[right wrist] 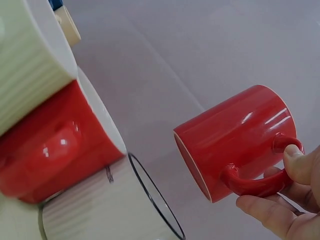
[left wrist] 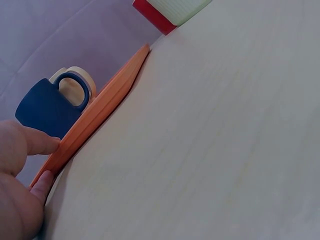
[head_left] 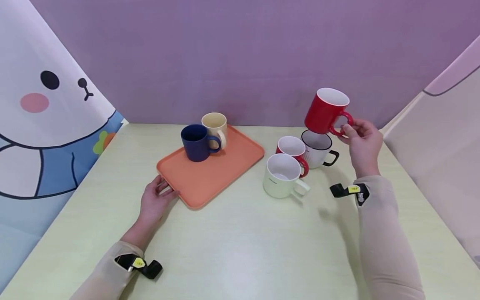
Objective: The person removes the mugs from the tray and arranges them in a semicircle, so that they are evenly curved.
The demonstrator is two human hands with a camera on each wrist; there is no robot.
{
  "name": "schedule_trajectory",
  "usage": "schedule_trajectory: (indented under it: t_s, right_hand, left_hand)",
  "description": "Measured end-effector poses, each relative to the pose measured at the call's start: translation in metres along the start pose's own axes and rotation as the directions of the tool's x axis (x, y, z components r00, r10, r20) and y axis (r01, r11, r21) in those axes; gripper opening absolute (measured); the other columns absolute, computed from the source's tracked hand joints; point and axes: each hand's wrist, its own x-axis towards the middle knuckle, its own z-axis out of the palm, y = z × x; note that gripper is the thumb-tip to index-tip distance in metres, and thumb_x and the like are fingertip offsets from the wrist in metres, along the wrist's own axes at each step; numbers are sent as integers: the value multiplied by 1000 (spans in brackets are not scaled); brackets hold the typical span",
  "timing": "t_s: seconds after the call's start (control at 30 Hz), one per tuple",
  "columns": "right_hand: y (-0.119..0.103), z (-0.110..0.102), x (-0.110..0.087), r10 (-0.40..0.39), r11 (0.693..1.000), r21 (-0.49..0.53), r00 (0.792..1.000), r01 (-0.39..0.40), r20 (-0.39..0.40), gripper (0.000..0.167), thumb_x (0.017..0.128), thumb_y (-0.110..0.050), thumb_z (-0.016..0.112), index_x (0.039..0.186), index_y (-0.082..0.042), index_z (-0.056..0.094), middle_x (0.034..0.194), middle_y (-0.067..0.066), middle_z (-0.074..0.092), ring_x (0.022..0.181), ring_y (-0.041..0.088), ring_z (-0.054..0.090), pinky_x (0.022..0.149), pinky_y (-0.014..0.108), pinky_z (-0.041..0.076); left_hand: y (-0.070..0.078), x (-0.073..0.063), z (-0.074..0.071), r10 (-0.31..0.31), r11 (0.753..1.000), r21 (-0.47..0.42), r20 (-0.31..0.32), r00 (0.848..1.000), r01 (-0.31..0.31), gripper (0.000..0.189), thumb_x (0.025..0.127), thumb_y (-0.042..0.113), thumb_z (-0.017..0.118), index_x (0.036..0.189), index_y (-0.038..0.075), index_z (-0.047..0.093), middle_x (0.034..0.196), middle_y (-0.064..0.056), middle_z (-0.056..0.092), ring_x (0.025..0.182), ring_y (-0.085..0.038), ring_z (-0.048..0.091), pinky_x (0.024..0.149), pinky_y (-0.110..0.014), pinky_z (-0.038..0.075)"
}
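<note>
My right hand [head_left: 364, 143] holds a red mug [head_left: 326, 110] by its handle, raised above the other mugs. In the right wrist view the thumb and fingers pinch that handle. My left hand [head_left: 157, 202] grips the near left corner of an orange tray [head_left: 210, 183], its rim between thumb and finger in the left wrist view. A dark blue mug [head_left: 195, 143] and a cream mug [head_left: 215, 121] stand upright on the tray, close together at its far left side.
Right of the tray, a pale green mug [head_left: 279, 179], a second red mug [head_left: 291, 146] and a white mug with a black rim [head_left: 316, 150] stand bunched on the light wooden table [head_left: 232, 250]. A purple backdrop [head_left: 225, 62] rises behind the table.
</note>
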Motion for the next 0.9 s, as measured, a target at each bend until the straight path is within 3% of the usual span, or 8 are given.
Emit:
schedule_trajectory:
  t_s: [0.1,0.5,0.77,0.9]
  right_hand:
    - [0,-6,0,-6,1000,-22,1000,6,-24,9,90,-3,72,97,-8,70,89,5,65,82,12,66,69,20,59]
    - [-3,-35,3,33,998,-42,994,-37,-100,22,84,-12,78,105,-7,72,94,5,64,86,12,65,69,18,58]
    - [-2,-50,2,42,998,-33,989,-47,-145,12,86,-6,76,96,-9,72,93,4,67,82,11,65,67,17,58]
    - [-2,-58,1,51,997,-53,986,-60,-158,12,87,-7,75,99,-9,71,94,2,67,84,11,64,68,16,58]
  left_hand:
    - [1,0,1,-3,1000,-13,-6,1000,2,76,88,-13,64,153,-6,26,143,-25,39,99,-1,57,86,-12,53]
    - [3,-2,1,-22,1000,-10,-2,1000,22,79,88,-13,64,155,-5,22,145,-26,37,114,-23,57,86,-12,53]
    - [4,-2,1,-27,1000,-4,-1,1000,27,79,89,-13,64,155,-5,22,145,-26,36,121,-33,52,86,-11,52]
    - [3,-1,2,-33,999,-8,1,999,33,79,89,-13,63,155,-3,21,146,-26,35,124,-36,50,87,-11,52]
